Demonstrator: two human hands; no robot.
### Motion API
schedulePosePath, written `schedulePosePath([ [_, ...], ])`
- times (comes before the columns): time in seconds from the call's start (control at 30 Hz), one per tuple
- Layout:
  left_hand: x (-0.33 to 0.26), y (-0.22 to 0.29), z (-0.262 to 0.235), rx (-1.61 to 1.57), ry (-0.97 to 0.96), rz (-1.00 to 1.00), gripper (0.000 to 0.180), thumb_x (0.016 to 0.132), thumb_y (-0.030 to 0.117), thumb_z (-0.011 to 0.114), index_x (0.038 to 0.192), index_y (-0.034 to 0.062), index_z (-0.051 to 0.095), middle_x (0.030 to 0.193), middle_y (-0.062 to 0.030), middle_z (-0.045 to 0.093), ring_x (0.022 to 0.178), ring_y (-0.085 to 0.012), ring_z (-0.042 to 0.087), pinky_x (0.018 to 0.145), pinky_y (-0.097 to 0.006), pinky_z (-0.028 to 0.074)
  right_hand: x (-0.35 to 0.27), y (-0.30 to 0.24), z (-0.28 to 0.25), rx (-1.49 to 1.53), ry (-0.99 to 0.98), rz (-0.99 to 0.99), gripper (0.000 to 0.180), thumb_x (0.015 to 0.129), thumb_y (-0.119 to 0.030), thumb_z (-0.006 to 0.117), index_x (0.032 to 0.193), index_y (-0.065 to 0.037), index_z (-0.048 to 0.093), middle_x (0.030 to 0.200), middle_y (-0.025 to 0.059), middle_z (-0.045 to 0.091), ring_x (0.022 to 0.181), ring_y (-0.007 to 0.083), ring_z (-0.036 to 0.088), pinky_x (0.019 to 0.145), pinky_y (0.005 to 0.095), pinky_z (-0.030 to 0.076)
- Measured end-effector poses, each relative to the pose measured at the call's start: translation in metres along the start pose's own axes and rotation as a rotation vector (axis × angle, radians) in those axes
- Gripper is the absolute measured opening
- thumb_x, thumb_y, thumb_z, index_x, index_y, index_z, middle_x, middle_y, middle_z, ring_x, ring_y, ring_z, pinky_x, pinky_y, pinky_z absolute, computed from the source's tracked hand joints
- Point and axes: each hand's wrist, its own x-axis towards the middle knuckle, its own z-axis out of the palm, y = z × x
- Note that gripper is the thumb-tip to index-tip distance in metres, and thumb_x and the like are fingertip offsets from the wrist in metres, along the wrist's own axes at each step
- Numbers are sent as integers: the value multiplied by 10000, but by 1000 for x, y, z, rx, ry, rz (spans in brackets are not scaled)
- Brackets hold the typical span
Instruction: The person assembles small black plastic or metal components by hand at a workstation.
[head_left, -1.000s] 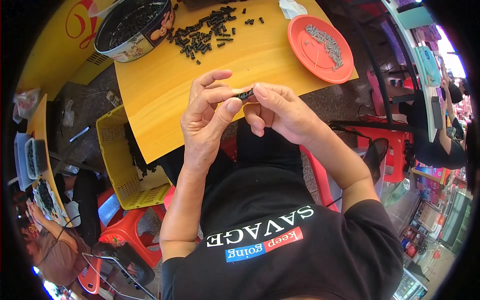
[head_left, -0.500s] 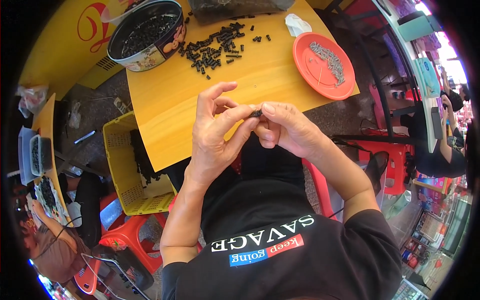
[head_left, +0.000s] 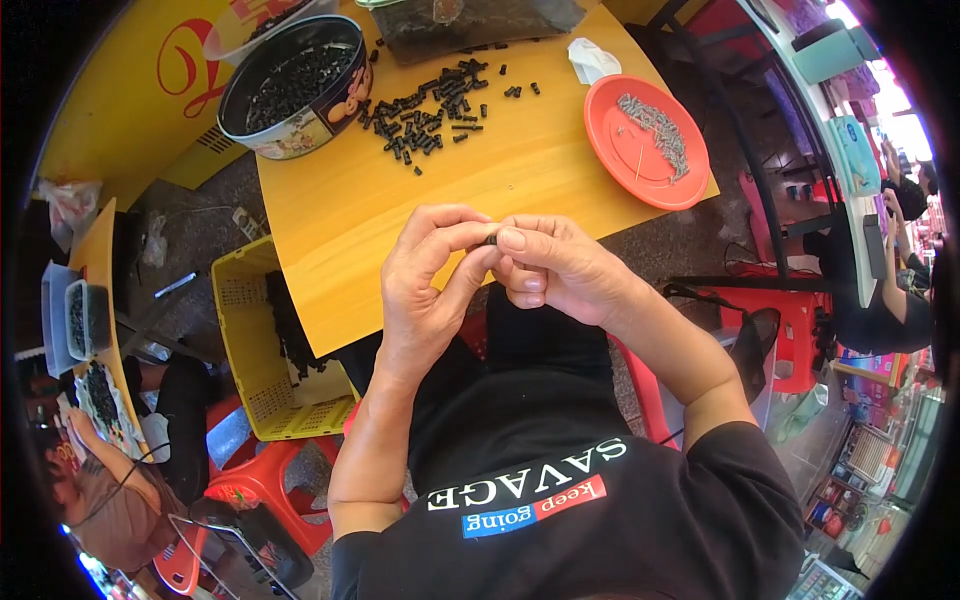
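Between my fingertips, over the near edge of the table, is a small black plastic piece [head_left: 491, 240], mostly covered by the fingers. My left hand [head_left: 425, 270] pinches it from the left with thumb and index finger. From the other side my right hand [head_left: 565, 262] grips it, thumb on top and fingers curled below. Farther back on the table lies a loose heap of similar black pieces [head_left: 425, 118]. To the right of the heap, a red plate [head_left: 625, 165] carries many small grey metal screw-like parts [head_left: 660, 130] and a thin stick.
The yellow wooden table [head_left: 330, 270] has a round tin [head_left: 290, 143] of black pieces and a clear tub [head_left: 480, 25] at its back. White tissue [head_left: 593, 62] lies behind the plate. A yellow crate [head_left: 240, 340] stands at the left. Another person's arm [head_left: 105, 450] reaches over a side table.
My hands have drawn closer together around the black piece, hiding more of it. The raised fingers of my left hand have come down, and the view has shifted slightly.
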Motion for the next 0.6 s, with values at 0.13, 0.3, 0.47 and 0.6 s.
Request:
schedulePosePath([
  [0.13,0,0,-3,-55,-22,12,218,811,-8,734,1022,32,702,1014,-109,636,925,-227,641,804,-307,505,1,-1,-1,42,14,26,225,919,-285,709,916,-72,635,738,-57,525,576,17,437,524,200,373],
  [0.3,0,2,-1,-89,0,3,241,804,-13,742,1037,40,713,1020,-103,644,933,-222,642,808,-306,508,4,2,3,90,-24,-12,179,901,-223,729,888,-84,617,723,-58,516,559,19,417,518,204,369],
  [0.47,1,2,-4,-75,54,30,251,800,-23,745,1040,49,723,1015,-99,653,933,-220,649,809,-302,513,10,2,11,108,-39,-63,183,893,-202,732,847,-97,590,669,-65,465,563,22,402,525,213,381],
  [0.6,0,0,-6,-81,77,23,244,793,-20,752,1026,44,723,1015,-99,654,927,-219,651,805,-299,515,16,3,17,92,-18,-71,200,890,-222,735,841,-98,586,663,-60,459,553,31,399,525,223,387],
])
